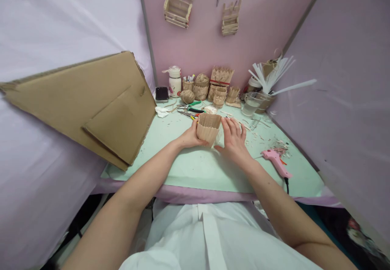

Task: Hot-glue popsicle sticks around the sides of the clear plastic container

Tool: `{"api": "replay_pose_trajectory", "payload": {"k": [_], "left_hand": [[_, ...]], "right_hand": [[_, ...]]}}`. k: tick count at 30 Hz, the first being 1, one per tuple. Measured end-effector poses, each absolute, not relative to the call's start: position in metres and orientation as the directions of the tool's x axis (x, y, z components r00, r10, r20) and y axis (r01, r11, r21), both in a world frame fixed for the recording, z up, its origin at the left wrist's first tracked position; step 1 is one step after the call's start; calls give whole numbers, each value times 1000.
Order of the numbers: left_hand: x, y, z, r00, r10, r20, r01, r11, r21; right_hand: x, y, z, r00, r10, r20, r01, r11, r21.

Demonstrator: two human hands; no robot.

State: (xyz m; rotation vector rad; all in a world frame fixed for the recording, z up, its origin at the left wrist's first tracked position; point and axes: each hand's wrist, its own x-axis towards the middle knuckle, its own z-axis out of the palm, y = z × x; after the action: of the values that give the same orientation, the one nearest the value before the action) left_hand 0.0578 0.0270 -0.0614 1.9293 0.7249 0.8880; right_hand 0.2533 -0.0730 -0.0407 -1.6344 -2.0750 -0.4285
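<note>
A small round pot made of pale wooden craft sticks, with a scalloped outer band, is held tilted above the front middle of the table. My left hand grips it from the left, the thumb low and the fingers round the far side. Beside its right edge is my right hand, fingers spread and thumb stretched toward the base. Its fingertips are close to the rim; whether they touch I cannot tell. Behind the pot lie green-handled pliers. A pink glue gun rests to the right of my right hand.
Brown cardboard leans at the left. Along the back stand a white bottle, a twine ball, several wooden pots and a clear cup. White sticks jut out at the right. Scraps litter the table.
</note>
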Motion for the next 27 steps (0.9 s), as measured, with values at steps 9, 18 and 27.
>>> {"api": "replay_pose_trajectory", "payload": {"k": [9,18,27], "left_hand": [[57,30,-67,590,747,305,127,-460,879],[58,29,-64,593,743,310,116,-459,881],[34,34,-50,699,692,181,208,-439,874]], "right_hand": [[250,-78,-33,-224,799,559,961,276,-10],[248,-78,-33,-225,791,570,960,281,-12],[260,-71,-47,-76,835,544,927,260,-270]]}}
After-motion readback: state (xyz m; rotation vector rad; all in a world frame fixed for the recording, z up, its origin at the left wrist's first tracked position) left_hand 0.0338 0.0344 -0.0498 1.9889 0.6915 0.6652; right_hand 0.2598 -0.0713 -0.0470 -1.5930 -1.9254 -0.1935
